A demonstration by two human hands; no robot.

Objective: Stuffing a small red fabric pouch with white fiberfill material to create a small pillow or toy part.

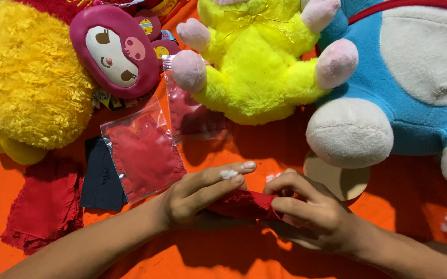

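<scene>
A folded cloth piece (244,204) sits between the fingers of both hands. Beyond the fingertips lie two plastic bags (143,152); a card disc (339,181) lies just right of them.

From my remote seat I see both bare hands, the left hand (197,194) and the right hand (311,212), pinching a small piece of matt red cloth (244,204) with frayed edges, and a tuft of white fluffy stuffing (228,174) clings to a left finger. Just left of that cloth lies a glossy clear plastic bag (143,150) with more red fabric inside, beside a matt dark cloth square (101,178), all on a smooth matt orange sheet (223,258). Above it sit a shaggy yellow plush toy (257,67), a short-piled blue and white plush toy (404,77), and a smooth, slightly shiny magenta face pouch (115,49).
</scene>
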